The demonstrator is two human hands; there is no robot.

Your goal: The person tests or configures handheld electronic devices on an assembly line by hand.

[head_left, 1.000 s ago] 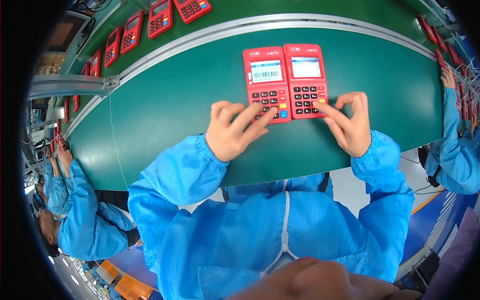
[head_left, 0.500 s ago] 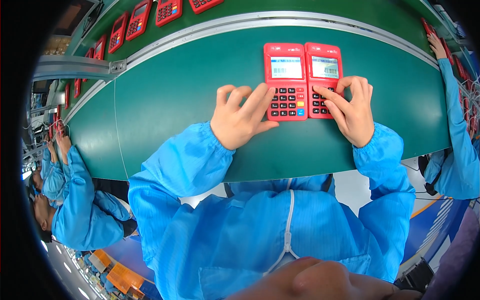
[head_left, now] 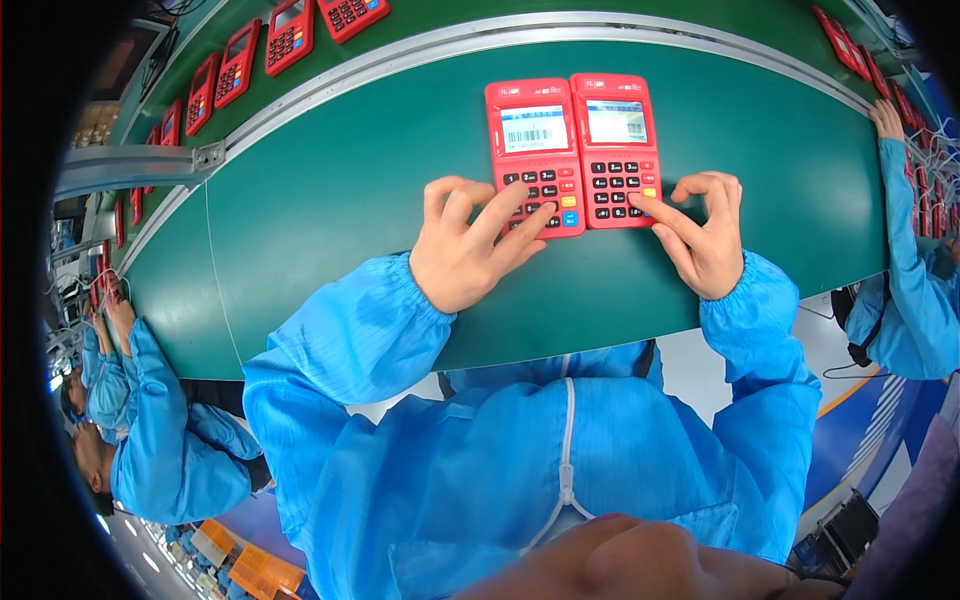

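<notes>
Two red card payment terminals lie side by side on the green table, their screens lit with barcodes. My left hand reaches over the lower left of the left terminal, fingers spread, with two fingertips on its keypad and hiding some keys. On the right terminal, the index fingertip of my right hand touches the lower right keys near the yellow one. That hand's thumb stays apart below the index finger, and its other fingers are bent in the air. Neither hand grasps anything.
A metal rail curves along the table's far edge; beyond it more red terminals stand in a row. A metal arm juts in at the left. Co-workers in blue sit at the left and right, their hands near other terminals.
My right index finger has gone from the upper left keys to the lower right keys. My left fingers have shifted from the left terminal's edge onto its keypad. The view has swung slightly.
</notes>
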